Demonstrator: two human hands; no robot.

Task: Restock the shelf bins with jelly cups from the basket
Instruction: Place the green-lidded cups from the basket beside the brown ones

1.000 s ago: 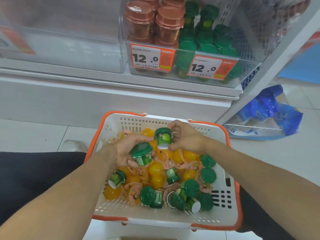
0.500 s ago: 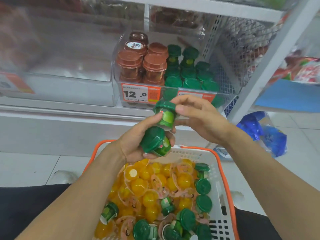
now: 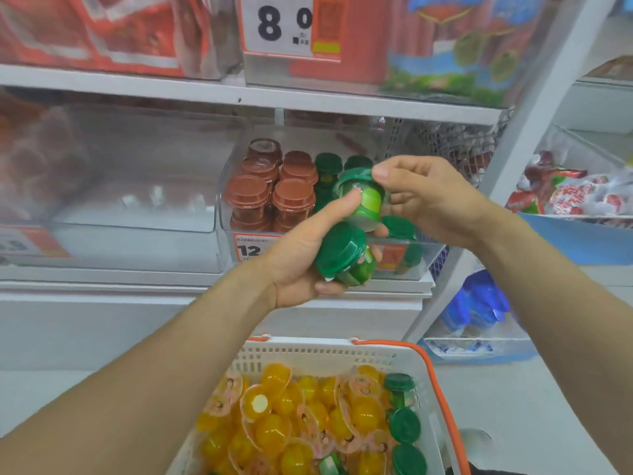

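My left hand (image 3: 301, 255) grips one green jelly cup (image 3: 344, 257); my right hand (image 3: 424, 197) pinches another (image 3: 363, 197) just above it. The bin (image 3: 421, 250) behind them is partly filled; the basket (image 3: 329, 354) below holds many more.

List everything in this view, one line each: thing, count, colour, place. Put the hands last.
Green-lidded plastic jelly cups in hand: two, green, raised before the shelf bin.
Green-lidded jelly cups in the clear bin: several, green, right half.
Brown-lidded jelly cups: several stacked, brown, left half of that bin.
Clear plastic shelf bin: one, transparent, middle shelf.
White plastic basket with orange rim: one, below the hands.
Orange jelly cups: many, orange-yellow, in the basket.
Price tag reading 8.0: one, white and orange, upper shelf.
Blue plastic bag: one, floor at right.
Left hand: holds the lower cup.
Right hand: pinches the upper cup.
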